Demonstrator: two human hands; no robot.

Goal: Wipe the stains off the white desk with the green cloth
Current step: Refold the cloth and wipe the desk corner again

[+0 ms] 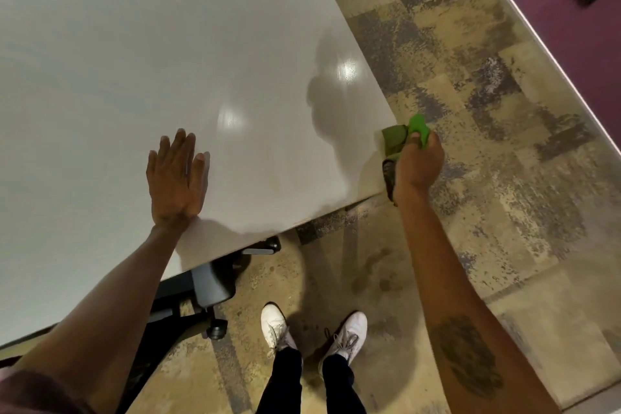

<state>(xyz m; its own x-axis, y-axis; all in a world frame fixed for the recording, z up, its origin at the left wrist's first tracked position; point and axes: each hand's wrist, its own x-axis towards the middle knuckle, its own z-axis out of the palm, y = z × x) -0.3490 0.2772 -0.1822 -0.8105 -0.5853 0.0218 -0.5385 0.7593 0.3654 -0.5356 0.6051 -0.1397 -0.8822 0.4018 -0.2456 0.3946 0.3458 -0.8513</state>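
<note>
Desk (pixel 168 44) looked largely stain-free, the right hand (pixel 418 165) clenched around the bunched green cloth (pixel 403 136) at its near corner, left hand (pixel 176 175) pressed flat, holding nothing.

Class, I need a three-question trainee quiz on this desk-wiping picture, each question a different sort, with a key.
1. True or false: the left hand lies flat on the white desk.
2. Which hand grips the green cloth?
3. Where is the cloth? A) desk centre B) desk's right edge near the corner C) on the floor

Key: 1 true; 2 the right hand; 3 B.
</note>
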